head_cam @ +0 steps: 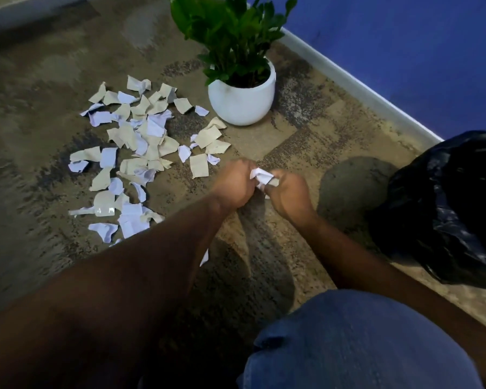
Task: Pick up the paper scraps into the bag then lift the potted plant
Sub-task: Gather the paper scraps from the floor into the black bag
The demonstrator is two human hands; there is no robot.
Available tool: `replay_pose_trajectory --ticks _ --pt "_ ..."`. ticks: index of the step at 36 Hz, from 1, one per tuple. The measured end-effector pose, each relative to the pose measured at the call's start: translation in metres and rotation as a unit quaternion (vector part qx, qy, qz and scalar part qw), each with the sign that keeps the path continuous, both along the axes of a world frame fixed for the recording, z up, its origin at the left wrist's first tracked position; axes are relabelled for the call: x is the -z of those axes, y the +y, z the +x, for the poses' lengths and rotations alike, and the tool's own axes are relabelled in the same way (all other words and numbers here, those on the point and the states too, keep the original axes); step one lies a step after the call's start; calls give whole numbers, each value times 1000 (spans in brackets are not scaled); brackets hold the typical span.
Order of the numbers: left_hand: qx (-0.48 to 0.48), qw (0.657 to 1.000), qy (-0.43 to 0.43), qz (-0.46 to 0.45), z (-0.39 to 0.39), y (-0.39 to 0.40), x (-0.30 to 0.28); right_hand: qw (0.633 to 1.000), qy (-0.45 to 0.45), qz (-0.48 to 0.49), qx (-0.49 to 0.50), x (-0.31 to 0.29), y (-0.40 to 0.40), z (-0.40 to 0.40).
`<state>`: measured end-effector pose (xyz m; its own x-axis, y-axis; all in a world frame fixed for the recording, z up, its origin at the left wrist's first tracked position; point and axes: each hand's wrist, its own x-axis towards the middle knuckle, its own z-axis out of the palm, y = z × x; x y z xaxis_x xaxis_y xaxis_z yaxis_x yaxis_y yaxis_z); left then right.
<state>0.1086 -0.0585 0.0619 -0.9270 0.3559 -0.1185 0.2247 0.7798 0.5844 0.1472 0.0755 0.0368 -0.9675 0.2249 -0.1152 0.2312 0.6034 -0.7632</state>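
Note:
Several white and cream paper scraps [135,147] lie scattered on the carpet at centre left. A green potted plant in a white round pot [243,101] stands behind them near the wall. A black plastic bag [446,209] sits open at the right edge. My left hand [233,182] and my right hand [289,192] meet low over the carpet, both with curled fingers gripping a small bunch of crumpled white scraps [261,175] between them. The bag is about a forearm's length to the right of my hands.
A blue wall with a pale baseboard [357,82] runs diagonally behind the pot and bag. My knee in blue denim [357,343] fills the lower right. Patterned brown carpet [264,136] lies bare between the scraps, the pot and the bag.

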Motion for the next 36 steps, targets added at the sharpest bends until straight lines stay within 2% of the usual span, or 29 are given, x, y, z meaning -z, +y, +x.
replay_pose_trajectory --ticks 7,11,15,18,22,29,33,36 --pt "27 995 70 71 -5 59 -41 998 44 18 50 -50 58 -1" --pt "90 985 100 108 -8 102 -65 989 80 98 83 -85 97 10" --pt "77 974 148 151 -1 151 -87 971 95 171 135 -114 135 24" --pt "106 960 190 176 9 187 -105 956 129 202 168 -133 162 41" --pt "166 953 175 184 23 229 -122 942 143 220 209 -149 191 72" --pt "248 948 117 163 51 278 -118 942 96 178 266 -147 233 112" --pt "283 946 51 148 57 287 -105 941 49 164 292 -137 248 124" --pt "306 943 35 128 59 288 -101 945 27 139 296 -131 251 128"
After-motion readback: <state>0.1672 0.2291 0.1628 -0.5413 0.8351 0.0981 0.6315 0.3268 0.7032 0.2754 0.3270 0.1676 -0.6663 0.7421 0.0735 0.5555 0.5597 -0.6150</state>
